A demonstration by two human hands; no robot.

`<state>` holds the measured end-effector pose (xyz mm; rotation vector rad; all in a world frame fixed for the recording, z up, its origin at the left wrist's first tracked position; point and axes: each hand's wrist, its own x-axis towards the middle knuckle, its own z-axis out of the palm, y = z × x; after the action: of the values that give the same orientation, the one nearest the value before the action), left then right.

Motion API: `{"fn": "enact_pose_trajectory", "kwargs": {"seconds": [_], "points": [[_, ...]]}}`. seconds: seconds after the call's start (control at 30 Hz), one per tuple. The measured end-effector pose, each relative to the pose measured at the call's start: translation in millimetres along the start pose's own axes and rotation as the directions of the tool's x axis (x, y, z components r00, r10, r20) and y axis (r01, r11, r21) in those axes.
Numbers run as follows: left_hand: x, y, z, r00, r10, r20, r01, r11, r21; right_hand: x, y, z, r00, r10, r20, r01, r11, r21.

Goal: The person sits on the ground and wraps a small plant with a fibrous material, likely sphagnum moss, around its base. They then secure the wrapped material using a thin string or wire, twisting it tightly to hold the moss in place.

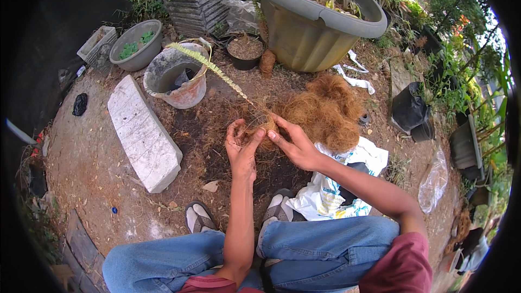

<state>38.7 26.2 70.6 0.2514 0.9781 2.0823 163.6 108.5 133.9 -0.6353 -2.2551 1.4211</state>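
Between both hands is a small tuft of brown coconut fibre (266, 125), pinched by thumbs and fingers. A fern frond (215, 68) with small pale-green leaflets rises from this tuft and leans up to the left. My left hand (242, 142) holds the tuft's near left side, its fingers curled and soiled. From the right, my right hand (292, 140) grips the same fibre with thumb and forefinger. The base of the frond is hidden in the fibre. Just beyond my right hand lies a large heap of loose coconut fibre (331, 110).
A pale concrete block (142, 134) lies to the left, near a worn bucket (177, 97) with dark contents. Behind stand a large plastic planter (313, 40) and a small black pot (245, 62). A white printed plastic sack (321, 201) lies by my right foot; black pots (409, 108) stand farther right.
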Motion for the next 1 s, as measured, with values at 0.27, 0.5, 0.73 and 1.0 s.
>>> {"fn": "enact_pose_trajectory", "kwargs": {"seconds": [0.27, 0.5, 0.73, 1.0], "points": [[4, -12, -5, 0.999, -0.001, -0.035, 0.003, 0.999, 0.041, 0, 3, 0, 0.994, 0.055, -0.097, -0.058, 0.998, -0.029], [-7, -3, 13, 0.989, 0.122, -0.086, -0.1, 0.97, 0.223, 4, 10, -8, 0.962, 0.116, -0.245, -0.116, 0.993, 0.015], [-27, -4, 37, 0.982, 0.187, 0.007, -0.183, 0.956, 0.227, 6, 16, -10, 0.92, 0.16, -0.358, -0.113, 0.982, 0.151], [-25, 5, 38, 0.977, 0.199, 0.082, -0.215, 0.912, 0.349, -1, 15, -2, 0.877, 0.228, -0.423, -0.168, 0.97, 0.174]]}}
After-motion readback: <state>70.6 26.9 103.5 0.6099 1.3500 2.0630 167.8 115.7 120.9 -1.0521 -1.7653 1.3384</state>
